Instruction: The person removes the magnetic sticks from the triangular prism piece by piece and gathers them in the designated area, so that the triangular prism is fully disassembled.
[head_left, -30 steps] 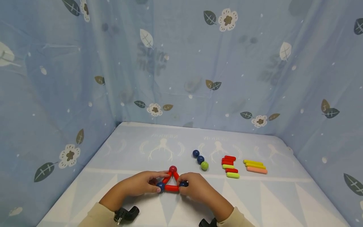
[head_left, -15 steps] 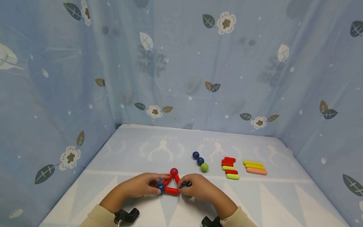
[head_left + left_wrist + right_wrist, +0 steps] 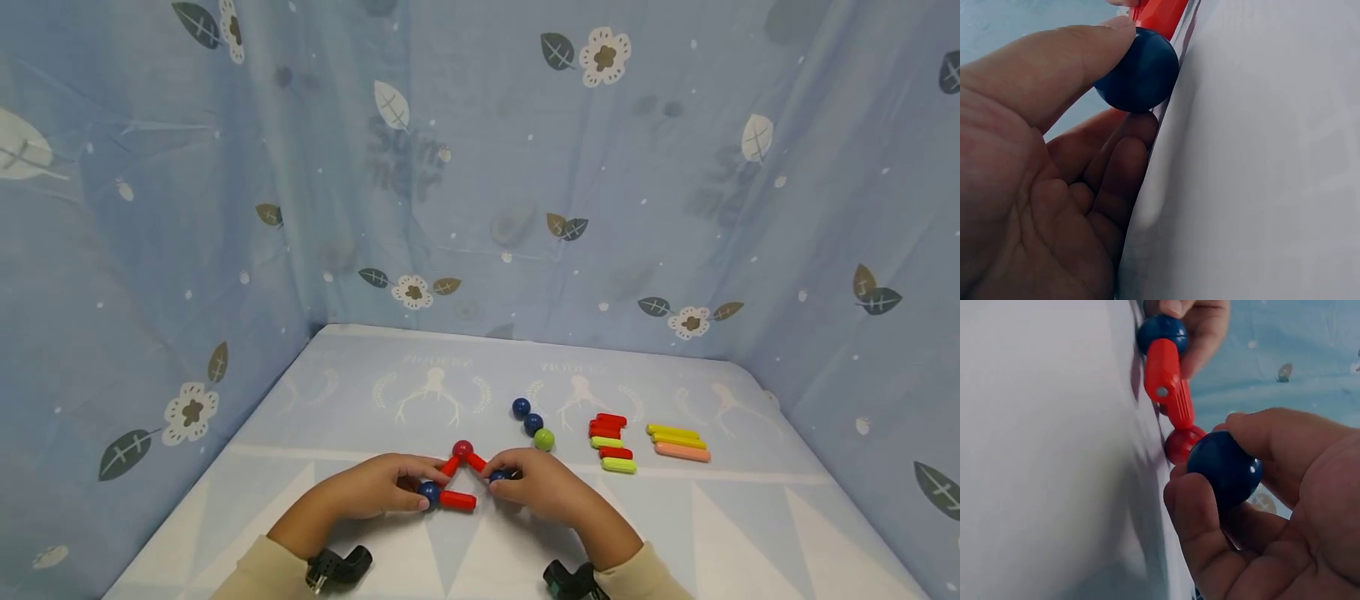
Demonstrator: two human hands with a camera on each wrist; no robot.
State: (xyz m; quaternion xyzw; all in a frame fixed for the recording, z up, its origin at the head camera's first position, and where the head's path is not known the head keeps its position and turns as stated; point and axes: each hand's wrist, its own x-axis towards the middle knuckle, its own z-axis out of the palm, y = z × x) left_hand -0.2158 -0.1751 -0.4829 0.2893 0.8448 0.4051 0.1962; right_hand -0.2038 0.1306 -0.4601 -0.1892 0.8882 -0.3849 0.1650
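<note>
My left hand (image 3: 381, 488) pinches a dark blue ball (image 3: 1139, 74) between thumb and fingers. From this ball a red magnetic rod (image 3: 458, 501) points right, and its bare end with a metal dot shows in the right wrist view. A second red rod (image 3: 450, 467) runs up to a red ball (image 3: 462, 450) at the top. My right hand (image 3: 538, 490) pinches another blue ball (image 3: 1225, 470). A third red rod (image 3: 476, 462) slants from the red ball down to this right ball. A gap separates the bare rod end from the right ball.
Beyond the right hand, two blue balls (image 3: 527, 416) and a green ball (image 3: 543, 439) lie in a line. Further right are short red and lime rods (image 3: 611, 443), then longer yellow rods (image 3: 672, 434) and a salmon rod (image 3: 682, 452). Patterned curtains surround the table.
The red triangle has come apart at its lower right corner. My right hand has moved right and slightly up with its blue ball; the left hand stays nearly where it was.
</note>
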